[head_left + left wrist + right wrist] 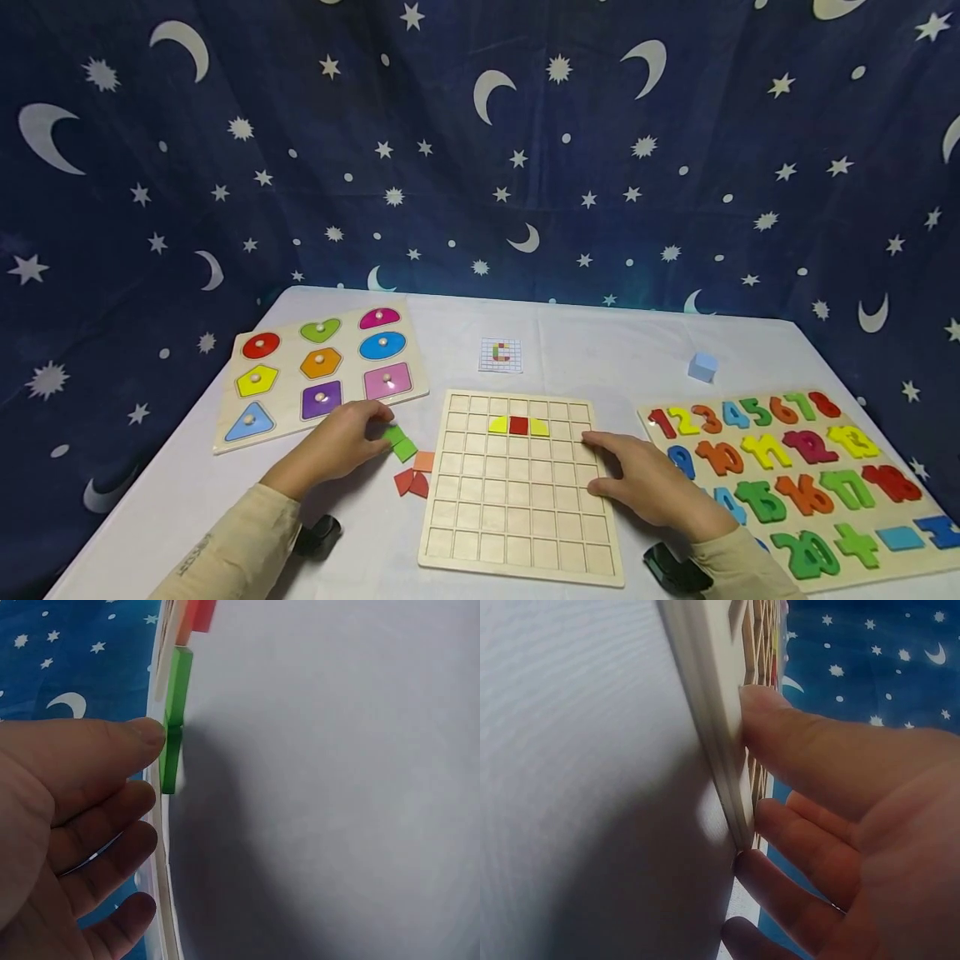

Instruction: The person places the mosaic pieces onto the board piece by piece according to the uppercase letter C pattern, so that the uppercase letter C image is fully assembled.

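Note:
My left hand (337, 442) is at two green square tiles (405, 451) on the white cloth; the thumb tip (152, 733) is right at them, other fingers loosely bent. An orange tile (424, 462) and red pieces (404, 481) lie nearby, left of a wooden grid board (517, 517). In one upper row of the board sits a red square (518, 426) between two yellow curved-edge pieces (498, 426) (538, 427). My right hand (648, 479) rests at the board's right edge, its thumb (780, 724) touching the rim with fingers spread.
Behind the board lies a small pattern card (500, 367). A shape-knob puzzle (285, 392) stands at the left, a number puzzle (757, 458) at the right. A light blue block (702, 367) sits toward the back right. A starry curtain (450, 167) hangs behind the table.

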Tool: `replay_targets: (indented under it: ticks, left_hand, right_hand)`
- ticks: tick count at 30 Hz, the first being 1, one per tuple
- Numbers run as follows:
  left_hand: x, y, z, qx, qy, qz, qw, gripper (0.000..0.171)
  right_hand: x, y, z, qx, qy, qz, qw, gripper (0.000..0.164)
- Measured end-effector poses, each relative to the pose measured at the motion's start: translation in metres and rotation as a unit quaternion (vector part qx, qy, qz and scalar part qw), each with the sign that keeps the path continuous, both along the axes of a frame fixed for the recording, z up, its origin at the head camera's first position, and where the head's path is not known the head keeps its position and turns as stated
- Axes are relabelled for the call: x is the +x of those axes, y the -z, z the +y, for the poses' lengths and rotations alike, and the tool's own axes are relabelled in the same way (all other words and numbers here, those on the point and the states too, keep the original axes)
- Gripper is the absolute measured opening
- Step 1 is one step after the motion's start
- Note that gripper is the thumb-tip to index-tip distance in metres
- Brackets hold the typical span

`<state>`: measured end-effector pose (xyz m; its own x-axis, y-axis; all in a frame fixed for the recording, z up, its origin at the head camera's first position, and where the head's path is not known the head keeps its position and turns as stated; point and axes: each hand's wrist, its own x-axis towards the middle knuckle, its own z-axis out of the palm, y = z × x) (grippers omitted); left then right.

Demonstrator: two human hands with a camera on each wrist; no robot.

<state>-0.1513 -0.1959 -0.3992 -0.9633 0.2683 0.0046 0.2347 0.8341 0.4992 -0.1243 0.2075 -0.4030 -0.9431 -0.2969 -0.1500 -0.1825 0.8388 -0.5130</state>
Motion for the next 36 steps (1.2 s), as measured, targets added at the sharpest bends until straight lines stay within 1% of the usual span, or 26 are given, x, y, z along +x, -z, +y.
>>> replay_targets:
  ticks: [5, 8, 19, 24, 30, 36]
  left_hand:
    - [-0.0012, 0.002, 0.0017, 0.004, 0.001, -0.015, 0.9999, 0.029]
    - [-0.0025, 0.0028, 0.0029, 0.005, -0.001, -0.019, 0.9998, 0.029]
    - [-0.0059, 0.0047, -0.0016, 0.0, 0.011, -0.002, 0.9999, 0.025]
    - [-0.0051, 0.0034, -0.0034, -0.007, 0.003, -0.013, 0.9999, 0.025]
    - [-0.0073, 0.0036, -0.0057, -0.013, -0.007, -0.019, 0.9997, 0.025]
    - [-0.0094, -0.0022, -0.0048, -0.005, -0.019, -0.03, 0.9994, 0.027]
  right_hand:
    - [0.0, 0.0, 0.0009, 0.001, -0.007, 0.006, 1.0, 0.064]
    - [-0.0001, 0.0001, 0.0014, -0.002, -0.013, 0.01, 1.0, 0.064]
    - [-0.0005, 0.0012, 0.002, -0.005, -0.014, 0.009, 1.0, 0.064]
    - [-0.0001, 0.0016, 0.0018, -0.006, -0.008, 0.009, 1.0, 0.063]
    - [0.0002, 0.0027, 0.0019, -0.005, -0.002, 0.008, 1.0, 0.063]
    - [0.001, 0.002, 0.0015, -0.003, -0.005, 0.01, 1.0, 0.064]
